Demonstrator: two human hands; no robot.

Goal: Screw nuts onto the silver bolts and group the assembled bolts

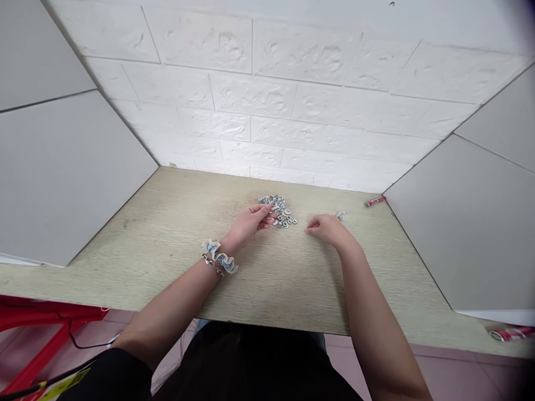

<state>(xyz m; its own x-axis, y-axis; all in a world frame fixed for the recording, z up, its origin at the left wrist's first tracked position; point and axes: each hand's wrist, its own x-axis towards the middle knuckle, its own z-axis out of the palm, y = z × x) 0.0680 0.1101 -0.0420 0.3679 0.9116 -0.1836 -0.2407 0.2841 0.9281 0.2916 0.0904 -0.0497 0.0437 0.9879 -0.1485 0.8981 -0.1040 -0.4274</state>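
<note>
A small heap of metal bolts, nuts and washers (282,210) lies on the wooden table (175,245) near its far middle. My left hand (251,220) reaches into the near left side of the heap, its fingertips pinched on a small metal piece. To the right of the heap, my right hand (328,227) rests on the table with fingers curled; whether it holds anything is hidden. A few loose metal pieces (340,215) lie just beyond my right hand. My left wrist wears a lace scrunchie (219,255) and a bracelet.
A white brick-pattern wall (267,111) closes the back, with grey panels on the left (62,178) and right (468,223). A red pen-like object (375,201) lies at the far right corner. A red frame (45,323) stands lower left. Another red-and-white item (512,333) lies at the right edge.
</note>
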